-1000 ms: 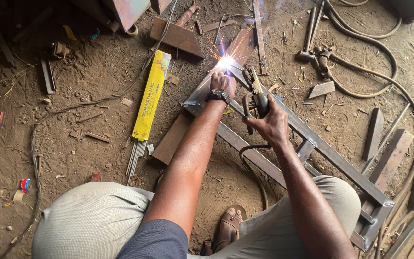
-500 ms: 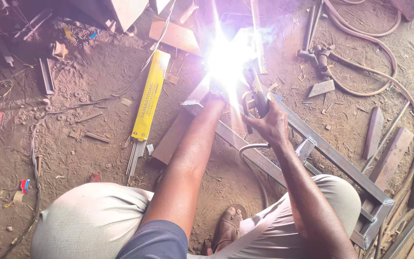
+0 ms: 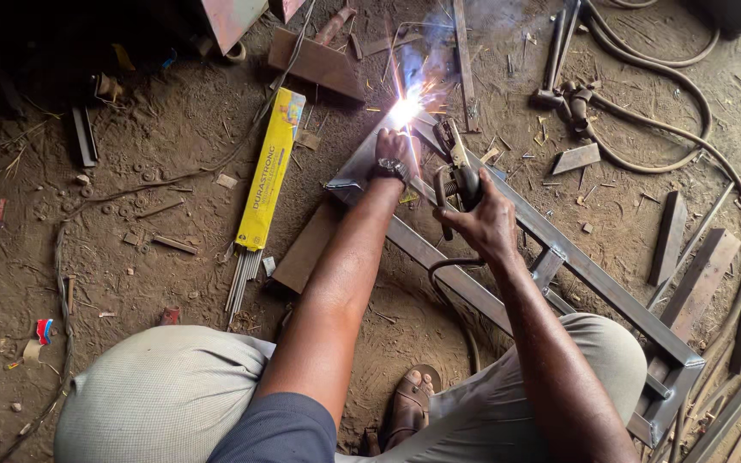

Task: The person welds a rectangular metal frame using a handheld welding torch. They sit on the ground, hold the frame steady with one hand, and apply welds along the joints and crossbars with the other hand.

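Both hands reach forward: right (image 3: 484,225) clenched, left (image 3: 394,151) seemingly pressed flat.

Two hands at work: left hand (image 3: 394,147) flat on the metal, right hand (image 3: 484,225) closed round one welding holder (image 3: 456,176). One wristwatch (image 3: 389,170) on the left wrist. One bright spark (image 3: 406,110). One long metal frame (image 3: 593,279) on the dirt. One yellow box (image 3: 270,171) with a bunch of thin grey rods (image 3: 240,281) poking out, too many to count. One sandal (image 3: 408,405) on one foot. One hammer (image 3: 553,56) up top. Two thick hoses (image 3: 688,94) curling on the right. Three flat brown bars (image 3: 675,236) on the right side. Lots of small metal scraps, too many to count.
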Demonstrator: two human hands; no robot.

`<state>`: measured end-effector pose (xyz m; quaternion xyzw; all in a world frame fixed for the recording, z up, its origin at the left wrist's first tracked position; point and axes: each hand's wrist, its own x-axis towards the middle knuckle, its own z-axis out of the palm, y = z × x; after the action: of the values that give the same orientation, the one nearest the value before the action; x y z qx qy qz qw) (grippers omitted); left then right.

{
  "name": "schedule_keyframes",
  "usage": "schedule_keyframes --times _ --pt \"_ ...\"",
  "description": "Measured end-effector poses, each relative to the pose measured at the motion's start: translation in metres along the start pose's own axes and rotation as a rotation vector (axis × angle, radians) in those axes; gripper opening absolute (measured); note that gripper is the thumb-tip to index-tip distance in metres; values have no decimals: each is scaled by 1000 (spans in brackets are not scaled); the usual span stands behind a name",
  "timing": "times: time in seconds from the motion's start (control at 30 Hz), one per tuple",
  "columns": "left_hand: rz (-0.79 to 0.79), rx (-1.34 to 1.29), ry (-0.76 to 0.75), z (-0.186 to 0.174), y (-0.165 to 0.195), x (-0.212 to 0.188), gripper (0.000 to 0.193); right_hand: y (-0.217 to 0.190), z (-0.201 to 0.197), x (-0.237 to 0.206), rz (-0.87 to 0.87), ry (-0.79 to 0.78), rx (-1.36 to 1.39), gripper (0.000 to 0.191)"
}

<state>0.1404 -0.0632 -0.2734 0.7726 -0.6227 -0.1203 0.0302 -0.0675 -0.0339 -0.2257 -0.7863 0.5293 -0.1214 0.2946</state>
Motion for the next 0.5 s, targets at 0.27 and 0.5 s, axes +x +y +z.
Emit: schedule_keyframes --times 0.27,0.5 --pt "27 -2 -4 -20 3 -8 31 -11 -6 -4 96 -43 36 95" --pt "-5 -30 -43 -25 4 -10 24 1 -1 0 13 19 -25 112"
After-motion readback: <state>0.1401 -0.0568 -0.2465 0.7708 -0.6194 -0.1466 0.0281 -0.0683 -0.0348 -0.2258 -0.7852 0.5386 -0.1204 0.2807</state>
